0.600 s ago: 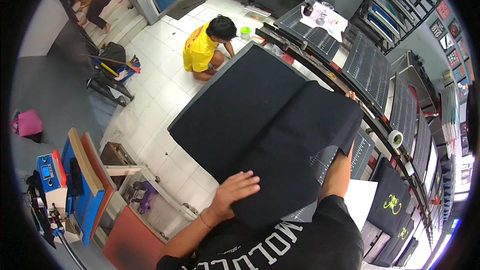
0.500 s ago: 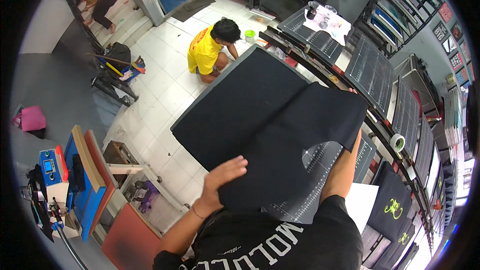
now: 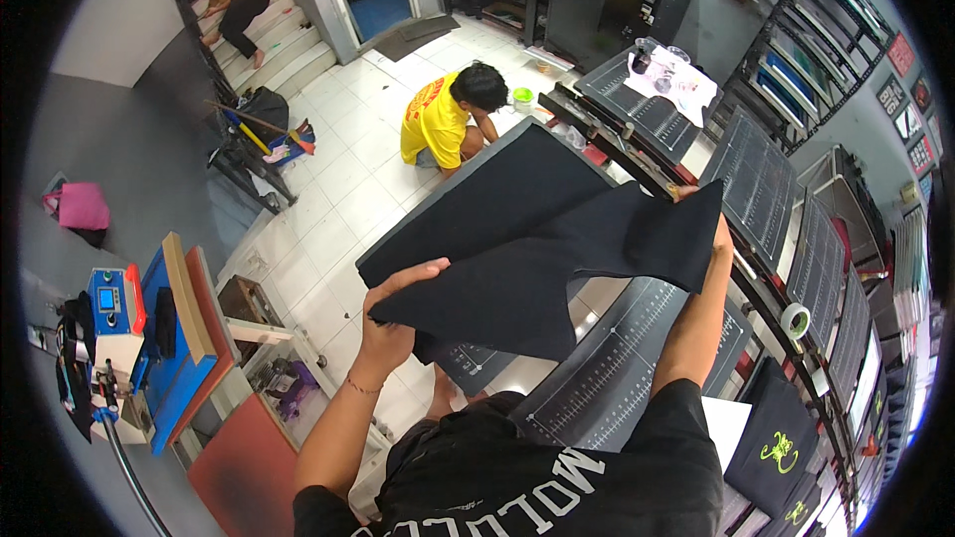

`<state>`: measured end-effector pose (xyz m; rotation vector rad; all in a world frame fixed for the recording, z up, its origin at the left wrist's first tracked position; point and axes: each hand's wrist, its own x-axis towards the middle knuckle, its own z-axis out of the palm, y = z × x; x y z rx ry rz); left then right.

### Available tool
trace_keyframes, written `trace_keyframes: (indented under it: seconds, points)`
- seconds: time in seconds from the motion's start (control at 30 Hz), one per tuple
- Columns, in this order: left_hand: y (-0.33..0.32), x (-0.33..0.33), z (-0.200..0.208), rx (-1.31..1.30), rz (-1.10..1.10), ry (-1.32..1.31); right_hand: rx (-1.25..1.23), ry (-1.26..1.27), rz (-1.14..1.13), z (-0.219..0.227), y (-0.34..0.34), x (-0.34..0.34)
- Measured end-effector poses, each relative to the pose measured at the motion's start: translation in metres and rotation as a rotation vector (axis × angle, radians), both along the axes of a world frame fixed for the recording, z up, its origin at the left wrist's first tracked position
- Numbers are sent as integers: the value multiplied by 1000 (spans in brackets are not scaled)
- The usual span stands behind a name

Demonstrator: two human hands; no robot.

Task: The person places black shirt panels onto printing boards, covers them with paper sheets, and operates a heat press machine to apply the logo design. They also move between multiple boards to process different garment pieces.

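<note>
Between my hands a black cut fabric panel (image 3: pixel 497 283) hangs raised and creased, a curved cut-out in its near edge. My left hand (image 3: pixel 393 323) grips its left end, thumb on top and fingers beneath. At the far right corner my right hand (image 3: pixel 688 195) is closed on the panel, mostly hidden behind the cloth with a few fingertips showing. Under the raised piece, more black fabric (image 3: pixel 517 164) lies flat on a grey-edged board; whether it joins the held panel I cannot tell. Closer to me is a dark board with white ruled markings (image 3: pixel 617 368).
A rail (image 3: pixel 756 268) with several ruled boards runs along the right, a tape roll (image 3: pixel 795 320) on it. Black printed fabric (image 3: pixel 776 438) lies at lower right. A person in yellow (image 3: pixel 438 124) crouches beyond the board. A heat press (image 3: pixel 114 313) stands left.
My left hand has closed on the panel's left end and lifted it up and leftward, uncovering the ruled board. The right hand still holds its corner. The view has shifted slightly.
</note>
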<state>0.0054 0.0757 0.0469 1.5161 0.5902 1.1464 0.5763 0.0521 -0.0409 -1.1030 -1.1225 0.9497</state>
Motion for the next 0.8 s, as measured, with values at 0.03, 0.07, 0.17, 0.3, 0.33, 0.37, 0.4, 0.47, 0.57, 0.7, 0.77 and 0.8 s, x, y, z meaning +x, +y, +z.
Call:
trace_keyframes:
  seconds: [0.03, 0.07, 0.17, 0.3, 0.33, 0.37, 0.4, 0.47, 0.57, 0.7, 0.77, 0.8]
  points:
    - [2, -1, 1, 7, 33, -14, -9, -121, -35, 10, 1, -7]
    - [5, -3, 4, 14, 65, -27, 45, -151, -116, 22, -3, -13]
    - [23, -23, 33, 34, 181, 9, 212, -125, -163, 68, -7, -22]
    - [57, -73, 106, 96, 430, 191, 449, -465, -351, 152, -8, -51]
    - [74, -108, 117, 107, 302, -14, 530, -477, -341, 168, 5, -65]
    - [91, -120, 128, 157, 394, 24, 605, -530, -369, 187, 1, -74]
    - [100, -134, 146, 209, 500, 73, 653, -522, -435, 207, -2, -89]
    - [135, -184, 172, 193, 461, -245, 756, -496, -556, 244, -6, -122]
    - [150, -213, 233, 262, 586, -59, 886, -302, -209, 285, -18, -162]
    - [163, -241, 282, 352, 678, 62, 774, -313, -310, 309, -39, -245]
    - [183, -250, 283, 347, 683, 160, 695, -250, -314, 293, -44, -276]
    - [191, -252, 283, 337, 694, 195, 643, -221, -378, 286, -48, -296]
